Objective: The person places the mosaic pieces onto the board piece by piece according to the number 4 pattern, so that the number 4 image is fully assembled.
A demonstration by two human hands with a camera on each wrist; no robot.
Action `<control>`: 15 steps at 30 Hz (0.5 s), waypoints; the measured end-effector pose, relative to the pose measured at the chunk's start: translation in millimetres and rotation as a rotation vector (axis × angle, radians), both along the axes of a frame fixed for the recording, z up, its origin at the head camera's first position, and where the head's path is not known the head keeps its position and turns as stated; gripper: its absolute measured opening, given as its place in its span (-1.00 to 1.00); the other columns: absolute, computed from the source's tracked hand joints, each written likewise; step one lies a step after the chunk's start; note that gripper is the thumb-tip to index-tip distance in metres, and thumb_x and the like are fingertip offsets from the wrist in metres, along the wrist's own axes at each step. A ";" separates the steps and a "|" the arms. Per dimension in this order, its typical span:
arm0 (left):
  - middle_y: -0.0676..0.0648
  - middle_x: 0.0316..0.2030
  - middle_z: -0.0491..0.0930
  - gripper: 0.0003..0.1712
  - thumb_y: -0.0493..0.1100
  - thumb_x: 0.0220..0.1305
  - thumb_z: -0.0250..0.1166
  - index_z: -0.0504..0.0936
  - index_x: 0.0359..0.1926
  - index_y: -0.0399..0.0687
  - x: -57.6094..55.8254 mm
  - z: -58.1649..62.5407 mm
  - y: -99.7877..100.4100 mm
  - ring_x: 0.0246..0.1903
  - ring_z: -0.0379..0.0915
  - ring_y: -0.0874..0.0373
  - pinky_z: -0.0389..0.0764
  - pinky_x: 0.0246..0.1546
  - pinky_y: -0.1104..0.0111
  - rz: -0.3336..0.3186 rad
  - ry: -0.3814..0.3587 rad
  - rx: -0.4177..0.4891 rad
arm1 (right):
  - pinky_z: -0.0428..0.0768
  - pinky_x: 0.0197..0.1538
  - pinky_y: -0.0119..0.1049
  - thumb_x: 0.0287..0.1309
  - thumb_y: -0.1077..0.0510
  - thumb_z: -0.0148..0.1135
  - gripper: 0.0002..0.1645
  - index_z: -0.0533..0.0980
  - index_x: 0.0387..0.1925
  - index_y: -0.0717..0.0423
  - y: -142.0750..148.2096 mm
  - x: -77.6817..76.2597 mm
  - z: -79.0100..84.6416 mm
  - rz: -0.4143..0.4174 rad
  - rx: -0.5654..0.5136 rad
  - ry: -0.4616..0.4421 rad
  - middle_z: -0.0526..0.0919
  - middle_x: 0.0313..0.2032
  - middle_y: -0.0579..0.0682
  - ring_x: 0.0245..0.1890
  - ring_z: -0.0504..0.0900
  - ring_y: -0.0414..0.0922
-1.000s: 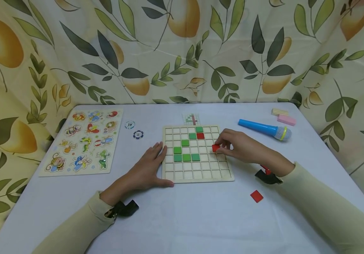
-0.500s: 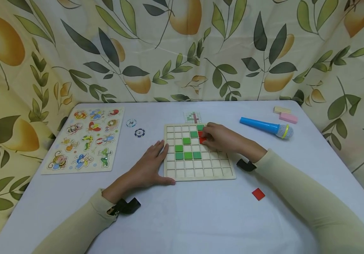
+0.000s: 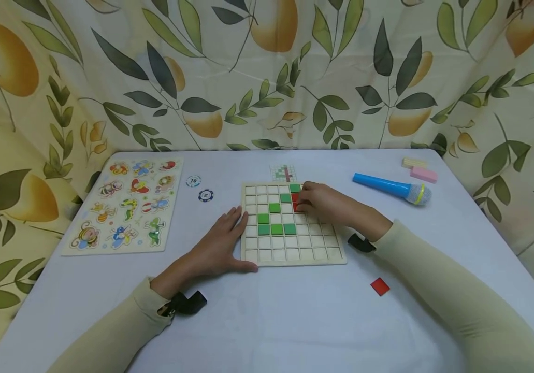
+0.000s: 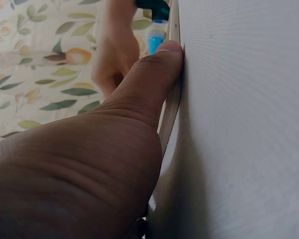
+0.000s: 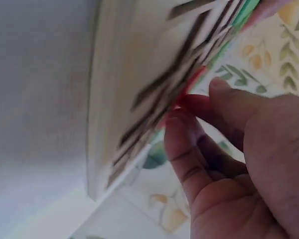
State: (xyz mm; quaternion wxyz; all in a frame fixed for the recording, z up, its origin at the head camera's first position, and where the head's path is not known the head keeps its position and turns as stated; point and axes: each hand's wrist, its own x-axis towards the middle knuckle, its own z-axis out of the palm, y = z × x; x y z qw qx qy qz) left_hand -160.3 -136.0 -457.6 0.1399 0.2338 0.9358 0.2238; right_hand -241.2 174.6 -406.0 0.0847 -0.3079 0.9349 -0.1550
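A wooden grid board [image 3: 304, 241] lies on the white table, with several green tiles [image 3: 276, 229] set in its squares. My left hand [image 3: 215, 243] rests along the board's left edge with fingers extended; in the left wrist view its thumb [image 4: 154, 74] lies against the board's side. Over the upper right of the grid, my right hand [image 3: 325, 203] pinches a red square tile [image 3: 296, 207] at a square just below another red tile [image 3: 296, 197]. The right wrist view shows the fingertips close on the grid, partly hiding the red. One loose red tile [image 3: 380, 286] lies nearer the front.
A small printed grid card [image 3: 283, 173] lies behind the board. At left are a picture puzzle board [image 3: 119, 207] and two round chips [image 3: 205, 195]. A blue toy microphone [image 3: 388, 187], a pink block [image 3: 423, 174] and a pale block [image 3: 414, 162] lie at back right.
My right hand has moved left from the board's right side, carrying the red tile to the square below the other red one. During the last half second both hands have stayed nearly still.
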 end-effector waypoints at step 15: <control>-0.11 0.76 -0.29 0.57 0.48 -0.01 0.59 -0.11 0.74 -0.03 2.8 -2.7 3.9 0.76 -0.43 -0.10 0.02 0.71 -0.12 0.020 0.006 0.005 | 0.78 -0.05 -0.37 0.36 0.32 0.39 -0.71 0.75 0.02 -0.03 93.7 112.5 31.0 -0.004 -0.050 0.117 0.70 -0.07 -0.21 -0.11 0.67 -0.31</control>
